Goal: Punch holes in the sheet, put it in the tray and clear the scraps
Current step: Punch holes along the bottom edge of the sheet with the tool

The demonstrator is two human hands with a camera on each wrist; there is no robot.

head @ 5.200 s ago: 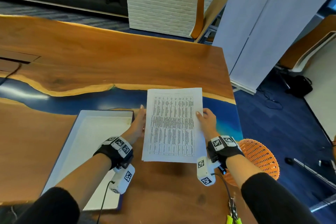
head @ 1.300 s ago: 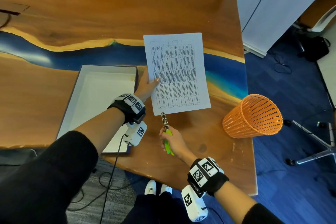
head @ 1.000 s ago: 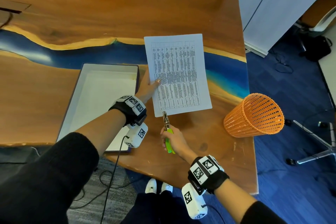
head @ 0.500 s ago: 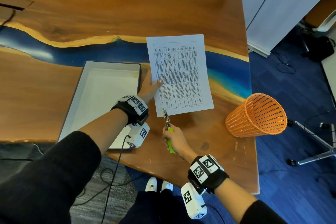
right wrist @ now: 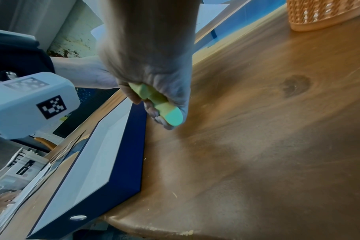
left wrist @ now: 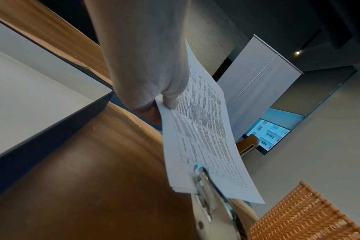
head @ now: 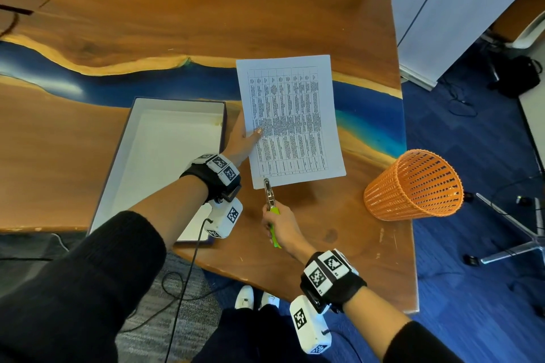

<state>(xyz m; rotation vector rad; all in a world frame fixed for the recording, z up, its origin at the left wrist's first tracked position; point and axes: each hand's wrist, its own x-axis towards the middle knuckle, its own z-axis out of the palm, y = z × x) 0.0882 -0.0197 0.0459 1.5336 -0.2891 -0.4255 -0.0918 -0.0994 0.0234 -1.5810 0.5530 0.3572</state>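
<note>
Printed sheet held just above the table, right of the tray. My left hand pinches its left edge, thumb on top. My right hand grips the green-handled hole punch, metal head over the sheet's near-left corner. Orange basket stands at right.

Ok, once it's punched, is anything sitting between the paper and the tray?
Nothing visible. The paper is held in the left hand right beside the tray, whose white inside shows nothing in it. The punch bites its near edge, away from the tray.
</note>
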